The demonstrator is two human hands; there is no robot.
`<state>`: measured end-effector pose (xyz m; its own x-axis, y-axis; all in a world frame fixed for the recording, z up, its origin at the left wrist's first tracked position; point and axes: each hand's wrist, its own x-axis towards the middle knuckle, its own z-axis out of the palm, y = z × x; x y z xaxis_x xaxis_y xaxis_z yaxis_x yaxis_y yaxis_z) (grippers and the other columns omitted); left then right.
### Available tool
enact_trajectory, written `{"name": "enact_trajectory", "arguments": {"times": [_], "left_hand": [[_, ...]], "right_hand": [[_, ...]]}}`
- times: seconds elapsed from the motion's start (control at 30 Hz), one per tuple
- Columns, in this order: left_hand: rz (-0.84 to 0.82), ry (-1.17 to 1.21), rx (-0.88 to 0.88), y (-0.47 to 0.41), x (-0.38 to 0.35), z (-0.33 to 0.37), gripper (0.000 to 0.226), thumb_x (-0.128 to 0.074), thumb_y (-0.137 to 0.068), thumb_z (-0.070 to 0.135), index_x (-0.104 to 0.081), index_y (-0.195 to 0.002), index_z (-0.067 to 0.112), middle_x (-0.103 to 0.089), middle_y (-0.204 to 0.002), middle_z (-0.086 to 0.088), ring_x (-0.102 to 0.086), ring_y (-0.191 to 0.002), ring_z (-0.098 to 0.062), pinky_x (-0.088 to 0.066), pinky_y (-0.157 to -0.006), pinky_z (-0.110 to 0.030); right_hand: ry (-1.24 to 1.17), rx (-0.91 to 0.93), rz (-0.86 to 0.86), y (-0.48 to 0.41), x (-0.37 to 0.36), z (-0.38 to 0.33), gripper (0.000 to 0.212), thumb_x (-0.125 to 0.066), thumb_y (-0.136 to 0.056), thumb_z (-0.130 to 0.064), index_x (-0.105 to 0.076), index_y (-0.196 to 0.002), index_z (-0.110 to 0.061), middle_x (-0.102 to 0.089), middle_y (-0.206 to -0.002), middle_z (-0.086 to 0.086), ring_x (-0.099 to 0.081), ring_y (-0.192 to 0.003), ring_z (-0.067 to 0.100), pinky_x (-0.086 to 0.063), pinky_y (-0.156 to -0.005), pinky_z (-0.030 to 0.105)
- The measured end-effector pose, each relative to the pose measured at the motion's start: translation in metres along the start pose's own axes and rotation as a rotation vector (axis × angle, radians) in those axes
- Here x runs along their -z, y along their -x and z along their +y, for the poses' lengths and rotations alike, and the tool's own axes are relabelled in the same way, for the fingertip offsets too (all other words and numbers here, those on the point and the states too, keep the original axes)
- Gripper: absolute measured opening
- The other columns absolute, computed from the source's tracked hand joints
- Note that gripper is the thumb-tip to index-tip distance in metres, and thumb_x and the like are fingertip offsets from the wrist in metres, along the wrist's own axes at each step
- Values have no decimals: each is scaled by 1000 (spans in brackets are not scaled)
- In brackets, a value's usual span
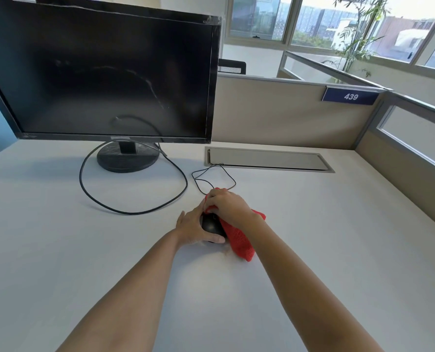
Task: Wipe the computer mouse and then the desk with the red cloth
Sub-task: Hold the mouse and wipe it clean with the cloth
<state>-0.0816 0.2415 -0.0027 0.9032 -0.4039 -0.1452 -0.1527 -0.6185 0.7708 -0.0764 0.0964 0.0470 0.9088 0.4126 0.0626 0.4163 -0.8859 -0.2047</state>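
Both forearms reach out from the near edge of the desk (59,224) and meet around its middle. The left hand (193,228) cups the left flank of the black computer mouse (211,226), thumb along its near end, fingers closed on the body; this looks like bracing, so the mouse stays put under the rubbing. The right hand (226,204) is clamped on the red cloth (239,240), pressing a bunched part onto the far, button end of the mouse, while the loose tail drapes off the mouse's right side onto the desk. I judge the mouse wipe is under way and the desk not yet begun.

Beyond the hands, the thin mouse cable (212,171) loops back toward the recessed cable tray (267,158) by the far edge; its lid lies shut, so I cannot tell what is inside. To the far left stands the monitor (104,77), its thicker cord (132,212) curling over the desk, which a wide desk wipe would have to work around
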Motion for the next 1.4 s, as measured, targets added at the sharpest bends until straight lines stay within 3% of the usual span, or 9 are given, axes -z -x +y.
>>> {"name": "enact_trajectory", "arguments": {"times": [0.07,0.2,0.3,0.47,0.67,0.8,1.0,1.2,1.4], "left_hand": [[-2,-1,13,0,0,-1,125,-70,-33,66,-21,-145,37,-55,-125,14,-46,-120,-11,-10,-116,-48],[-16,-9,64,1,-2,-3,139,-69,-35,68,-5,-151,27,-37,-147,11,-24,-141,-13,5,-118,-40],[-12,1,69,0,-2,-3,139,-71,-35,67,-5,-151,28,-41,-143,11,-26,-140,-13,6,-117,-39],[-16,-30,65,-1,-3,-4,140,-67,-34,70,-3,-151,26,-39,-146,7,-23,-142,-13,5,-118,-40],[-21,-51,64,-1,-3,-4,134,-70,-44,65,0,-151,23,-34,-150,4,-20,-143,-15,6,-118,-41],[-26,-47,48,0,-3,-2,133,-71,-46,64,-1,-151,21,-31,-151,7,-19,-143,-16,7,-118,-43],[-27,-41,47,0,-3,-4,134,-69,-44,68,0,-150,24,-32,-151,8,-18,-144,-16,7,-118,-43],[-19,-31,46,0,-4,-5,133,-71,-45,65,0,-150,25,-29,-152,8,-17,-144,-14,8,-118,-42],[-12,-30,44,0,-4,-3,139,-68,-37,71,-3,-150,22,-32,-149,12,-21,-142,-14,6,-118,-43]], "right_hand": [[28,-16,-22,-2,3,3,19,-55,-92,-21,-72,-102,-20,-60,-117,0,-53,-112,19,-49,-87,36],[73,-119,10,-6,9,12,19,-55,-91,-17,-72,-101,-16,-61,-115,3,-56,-108,23,-47,-81,35],[1,-144,92,-6,8,9,19,-56,-88,-11,-73,-96,-14,-61,-113,4,-57,-105,23,-49,-78,36],[35,-20,17,4,3,5,19,-55,-93,-20,-71,-102,-16,-60,-117,2,-54,-109,20,-43,-77,31],[73,88,-55,23,16,8,20,-54,-94,-21,-71,-104,-21,-58,-119,-2,-53,-111,16,-47,-82,34],[150,97,-125,23,28,12,19,-56,-92,-22,-72,-102,-23,-58,-115,-2,-55,-106,17,-46,-76,31],[138,83,70,24,14,10,17,-56,-93,-24,-71,-100,-22,-56,-117,-1,-51,-110,17,-47,-71,30],[71,56,-87,25,23,15,18,-58,-90,-21,-73,-99,-24,-58,-113,-3,-56,-102,18,-45,-76,31],[-132,-168,229,20,23,20,21,-57,-91,-18,-72,-106,-20,-60,-115,4,-57,-104,21,-47,-88,36]]}}
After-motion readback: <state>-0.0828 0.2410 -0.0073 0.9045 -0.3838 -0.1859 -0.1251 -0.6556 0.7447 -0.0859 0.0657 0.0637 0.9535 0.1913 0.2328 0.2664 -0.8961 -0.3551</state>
